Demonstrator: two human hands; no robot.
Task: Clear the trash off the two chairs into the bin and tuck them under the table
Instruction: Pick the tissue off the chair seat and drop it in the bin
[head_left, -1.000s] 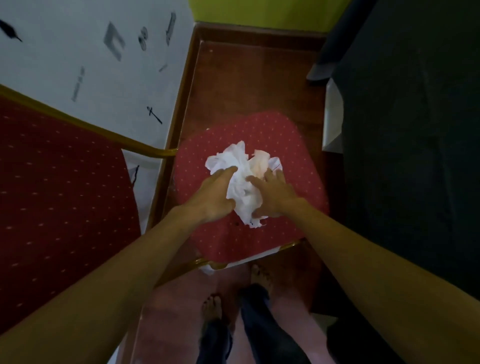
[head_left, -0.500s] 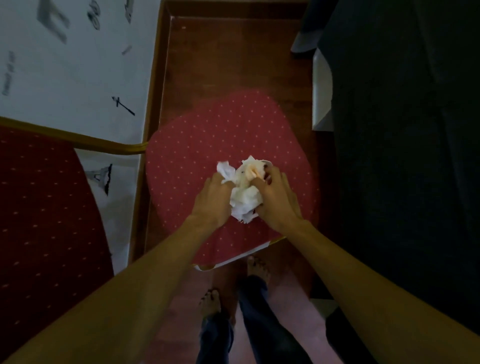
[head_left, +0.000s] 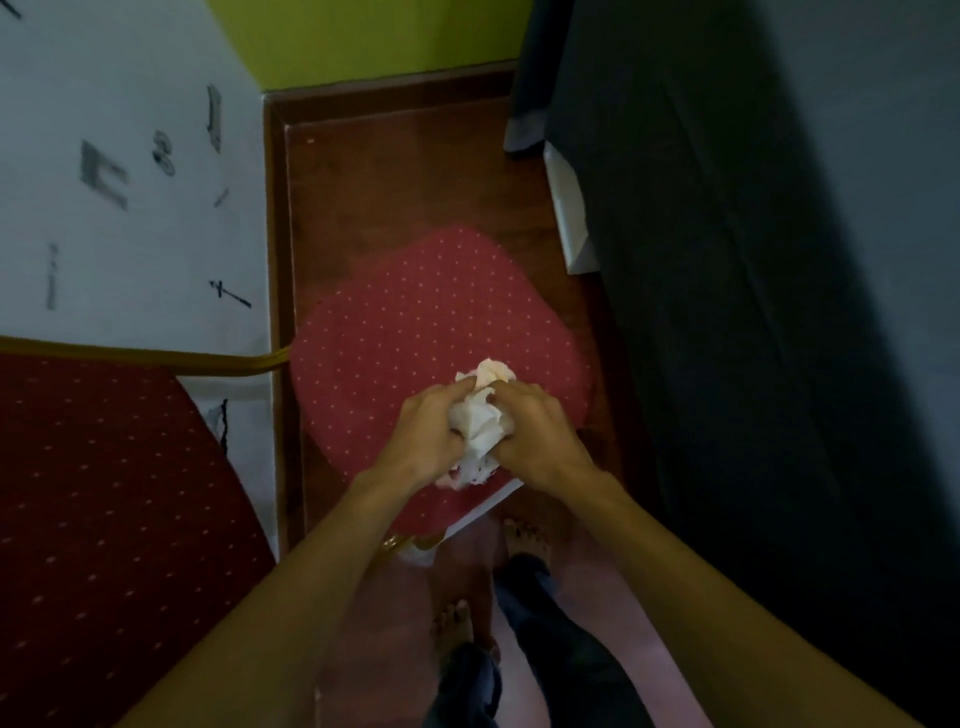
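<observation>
The crumpled white tissue wad (head_left: 480, 415) sits bunched between both hands above the near edge of the red dotted fabric chair seat (head_left: 415, 332). The left hand (head_left: 423, 441) and right hand (head_left: 535, 434) each close their grip on it, pressing inward (likely compacting it for one carry). No bin is visible.

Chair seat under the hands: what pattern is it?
Red chair seat with small pale dots, clear in the head view.

Left hand (head_left: 423, 431) and right hand (head_left: 535, 431) cupped together, fingers curled inward, both arms extended.
</observation>
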